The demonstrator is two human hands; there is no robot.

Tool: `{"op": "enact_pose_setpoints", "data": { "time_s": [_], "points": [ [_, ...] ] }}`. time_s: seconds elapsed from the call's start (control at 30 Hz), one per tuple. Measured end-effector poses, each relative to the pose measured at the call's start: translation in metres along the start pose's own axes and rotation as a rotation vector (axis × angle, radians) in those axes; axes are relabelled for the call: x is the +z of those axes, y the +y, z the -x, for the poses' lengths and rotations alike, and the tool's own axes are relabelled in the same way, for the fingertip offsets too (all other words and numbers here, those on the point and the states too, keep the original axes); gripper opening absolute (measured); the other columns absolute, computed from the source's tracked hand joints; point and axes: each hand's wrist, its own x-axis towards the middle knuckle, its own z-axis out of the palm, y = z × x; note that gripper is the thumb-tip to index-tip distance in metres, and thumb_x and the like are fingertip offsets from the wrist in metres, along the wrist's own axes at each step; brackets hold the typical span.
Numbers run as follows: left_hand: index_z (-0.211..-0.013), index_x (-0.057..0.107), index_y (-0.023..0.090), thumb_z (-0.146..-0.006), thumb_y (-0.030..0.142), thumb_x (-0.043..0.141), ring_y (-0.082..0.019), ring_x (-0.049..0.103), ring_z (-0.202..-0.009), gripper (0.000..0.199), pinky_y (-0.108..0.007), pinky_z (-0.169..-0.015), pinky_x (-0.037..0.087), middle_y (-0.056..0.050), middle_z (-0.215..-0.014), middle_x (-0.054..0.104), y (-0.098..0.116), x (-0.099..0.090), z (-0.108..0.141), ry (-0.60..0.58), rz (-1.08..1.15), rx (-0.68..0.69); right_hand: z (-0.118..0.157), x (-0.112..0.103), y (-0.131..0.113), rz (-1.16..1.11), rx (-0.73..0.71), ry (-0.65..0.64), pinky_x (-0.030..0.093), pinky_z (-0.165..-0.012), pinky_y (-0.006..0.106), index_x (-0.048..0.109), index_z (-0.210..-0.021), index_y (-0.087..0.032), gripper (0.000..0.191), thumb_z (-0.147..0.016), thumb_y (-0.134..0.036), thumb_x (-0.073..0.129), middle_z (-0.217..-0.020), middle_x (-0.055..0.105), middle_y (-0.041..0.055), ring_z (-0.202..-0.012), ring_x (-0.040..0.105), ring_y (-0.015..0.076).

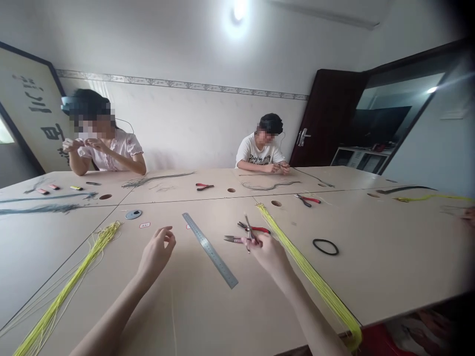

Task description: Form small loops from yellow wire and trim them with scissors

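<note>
My left hand (158,249) hovers over the table left of a metal ruler (210,249), its fingers curled but apart, with nothing in them. Right of the ruler, my right hand (265,249) has its fingers on a small tool (249,228), which looks like tweezers or scissors; its lower part is hidden by the fingers. Grey thread snips (233,239) and red-handled pliers (262,230) lie at these fingertips. A long yellow cord bundle (308,269) runs past the right wrist. Another yellow cord bundle (79,272) lies at the left. Near my left forearm a thin pale thread (172,316) shows faintly.
Beyond my hands are a grey disc (134,214), red pliers (204,186), another pair of pliers (308,200) and a black loop (325,246). Two people sit across the table (371,277), holding thin strands. Another person's hand (468,215) shows at the right edge.
</note>
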Motion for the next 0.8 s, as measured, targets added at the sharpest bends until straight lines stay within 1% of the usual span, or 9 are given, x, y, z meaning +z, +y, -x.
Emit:
{"op": "enact_pose_setpoints", "data": {
  "time_s": [0.03, 0.1, 0.2, 0.37, 0.5, 0.6, 0.67, 0.73, 0.8],
  "points": [
    [-0.104, 0.06, 0.014, -0.091, 0.032, 0.053, -0.018, 0.062, -0.088, 0.023, -0.037, -0.078, 0.053, -0.009, -0.114, 0.061, -0.003, 0.0, -0.003, -0.011, 0.04, -0.032, 0.003, -0.002, 0.011, -0.005, 0.05, -0.044, 0.053, -0.069, 0.03, 0.062, -0.095, -0.016, 0.027, -0.094, -0.039, 0.049, -0.091, 0.065, 0.0029, -0.076, 0.062, 0.0138],
    [-0.108, 0.059, 0.014, -0.091, 0.032, 0.054, -0.018, 0.063, -0.088, 0.025, -0.038, -0.077, 0.054, -0.009, -0.113, 0.061, -0.003, 0.002, -0.005, -0.055, 0.123, -0.067, 0.011, -0.005, 0.03, -0.003, 0.125, -0.123, 0.053, -0.066, 0.029, 0.063, -0.094, -0.015, 0.026, -0.093, -0.038, 0.05, -0.089, 0.065, 0.0023, -0.073, 0.063, 0.0134],
    [-0.106, 0.06, 0.014, -0.091, 0.033, 0.054, -0.019, 0.063, -0.09, 0.025, -0.039, -0.079, 0.053, -0.008, -0.109, 0.063, 0.001, 0.011, -0.003, -0.138, 0.236, -0.087, 0.024, -0.005, 0.049, 0.006, 0.189, -0.216, 0.054, -0.071, 0.032, 0.062, -0.098, -0.015, 0.024, -0.093, -0.036, 0.052, -0.094, 0.065, 0.0035, -0.079, 0.063, 0.0148],
    [-0.097, 0.061, 0.013, -0.091, 0.039, 0.052, -0.018, 0.064, -0.081, 0.028, -0.038, -0.077, 0.053, -0.004, -0.09, 0.065, 0.004, 0.021, 0.004, -0.263, 0.367, -0.112, 0.024, -0.003, 0.059, -0.02, 0.258, -0.348, 0.055, -0.071, 0.033, 0.061, -0.103, -0.014, 0.023, -0.091, -0.033, 0.056, -0.099, 0.064, 0.0048, -0.082, 0.063, 0.0156],
    [-0.094, 0.061, 0.013, -0.091, 0.04, 0.051, -0.017, 0.063, -0.078, 0.029, -0.037, -0.075, 0.052, -0.003, -0.087, 0.064, 0.007, 0.02, 0.01, -0.331, 0.462, -0.081, 0.021, -0.004, 0.061, -0.07, 0.273, -0.35, 0.054, -0.073, 0.034, 0.06, -0.106, -0.015, 0.024, -0.091, -0.033, 0.056, -0.104, 0.063, 0.0055, -0.085, 0.063, 0.0169],
    [-0.093, 0.061, 0.013, -0.091, 0.04, 0.051, -0.016, 0.062, -0.076, 0.029, -0.036, -0.074, 0.052, -0.003, -0.085, 0.064, 0.013, 0.017, 0.014, -0.362, 0.526, -0.062, 0.026, -0.009, 0.055, -0.113, 0.245, -0.281, 0.054, -0.074, 0.035, 0.059, -0.109, -0.015, 0.025, -0.091, -0.032, 0.056, -0.106, 0.062, 0.006, -0.087, 0.063, 0.0172],
    [-0.093, 0.061, 0.013, -0.091, 0.04, 0.051, -0.016, 0.062, -0.076, 0.029, -0.036, -0.074, 0.052, -0.003, -0.084, 0.064, 0.018, 0.015, 0.018, -0.383, 0.57, -0.047, 0.031, -0.015, 0.042, -0.144, 0.189, -0.211, 0.054, -0.074, 0.036, 0.059, -0.108, -0.015, 0.024, -0.091, -0.032, 0.056, -0.104, 0.062, 0.0059, -0.086, 0.062, 0.0168],
    [-0.091, 0.061, 0.013, -0.091, 0.04, 0.051, -0.016, 0.062, -0.076, 0.029, -0.037, -0.075, 0.052, -0.002, -0.083, 0.064, 0.023, 0.012, 0.022, -0.407, 0.617, -0.029, 0.034, -0.022, 0.021, -0.202, 0.072, -0.147, 0.053, -0.074, 0.035, 0.06, -0.104, -0.016, 0.021, -0.091, -0.032, 0.056, -0.1, 0.063, 0.005, -0.083, 0.062, 0.0157],
    [-0.089, 0.061, 0.013, -0.091, 0.042, 0.051, -0.016, 0.062, -0.076, 0.03, -0.037, -0.076, 0.051, -0.002, -0.081, 0.063, 0.029, 0.009, 0.027, -0.434, 0.663, -0.006, 0.034, -0.027, -0.006, -0.306, -0.12, -0.105, 0.053, -0.073, 0.034, 0.061, -0.101, -0.015, 0.019, -0.09, -0.031, 0.057, -0.096, 0.064, 0.0037, -0.079, 0.062, 0.0143]
  ]
}}
